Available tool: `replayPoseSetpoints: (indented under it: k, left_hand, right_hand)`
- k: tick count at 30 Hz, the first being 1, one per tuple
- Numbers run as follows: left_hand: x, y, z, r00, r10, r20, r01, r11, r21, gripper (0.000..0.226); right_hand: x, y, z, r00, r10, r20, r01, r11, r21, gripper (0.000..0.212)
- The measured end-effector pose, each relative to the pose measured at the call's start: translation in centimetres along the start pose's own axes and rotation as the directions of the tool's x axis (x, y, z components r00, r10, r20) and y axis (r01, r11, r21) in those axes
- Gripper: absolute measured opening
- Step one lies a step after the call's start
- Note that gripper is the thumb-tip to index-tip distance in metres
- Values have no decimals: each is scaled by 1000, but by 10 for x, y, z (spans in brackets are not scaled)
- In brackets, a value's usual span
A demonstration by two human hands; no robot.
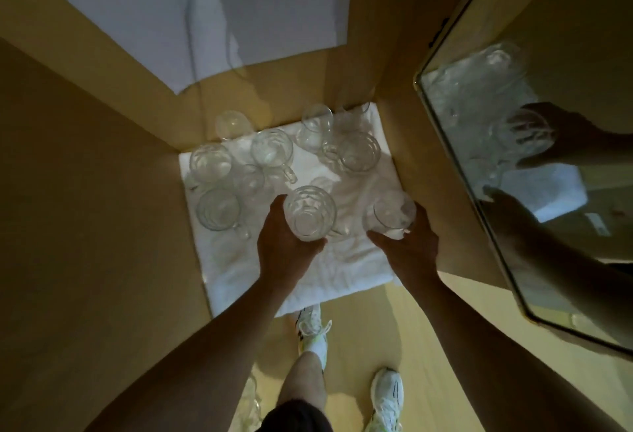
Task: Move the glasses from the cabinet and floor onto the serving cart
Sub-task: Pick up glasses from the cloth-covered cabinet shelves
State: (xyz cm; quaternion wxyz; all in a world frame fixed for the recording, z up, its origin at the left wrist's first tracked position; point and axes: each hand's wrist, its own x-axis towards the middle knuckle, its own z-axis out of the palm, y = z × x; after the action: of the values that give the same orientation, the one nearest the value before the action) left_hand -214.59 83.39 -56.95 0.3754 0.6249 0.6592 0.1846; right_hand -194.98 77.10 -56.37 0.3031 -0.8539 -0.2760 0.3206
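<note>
head view: a wooden cabinet (102, 192) with tan walls, its shelf covered by a rumpled white cloth (342, 270); a second white sheet (171, 3) lies on a surface farther back. to the right a glass door (513, 192) with a gold frame stands open and mirrors the hands and glasses. below, a light wood floor (428, 329) with the person's white sneakers (387, 397).

the left hand (281, 246) grips a ribbed glass mug (310, 212), fingers curled round its left side, thumb near the bottom edge; the mug stands upright, mouth toward the camera, long axis vertical. the right hand (407, 246) holds a smooth glass (390, 212), fingers wrapped round its right side; it tilts slightly, mouth up. both sit at the front of the cloth, just beside each other.

behind them stand more mugs, all upright: one at front left (219, 209) with handle toward the front, one at left (210, 163), a middle mug (272, 149) with handle to the right, a small glass (248, 180) between these, a back right mug (359, 152), a tall glass (317, 123) and a round glass (233, 123) at the back wall. more glassware (250, 404) shows blurred on the floor by the left leg
</note>
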Motion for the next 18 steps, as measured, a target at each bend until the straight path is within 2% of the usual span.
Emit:
replayPoseSetpoints:
  k: [4,10,14,18]
  left_hand:
    - [-43,25,-48,996,63,-69,-64,998,-14,86]
    - [-111,69,-102,975,74,-208,-87,995,-54,87]
    - [-169,98,-133,942,105,-320,-147,983,-109,82]
    - [-219,140,-166,889,103,-446,-204,961,-186,85]
  right_hand:
    - [-37,-21,-23,996,-71,52,69,996,50,83]
    - [-88,-50,-70,959,-265,99,265,964,21,83]
    - [-133,-73,-118,897,-411,161,405,912,70,88]
    - [-176,-102,-172,816,-560,142,530,823,204,75]
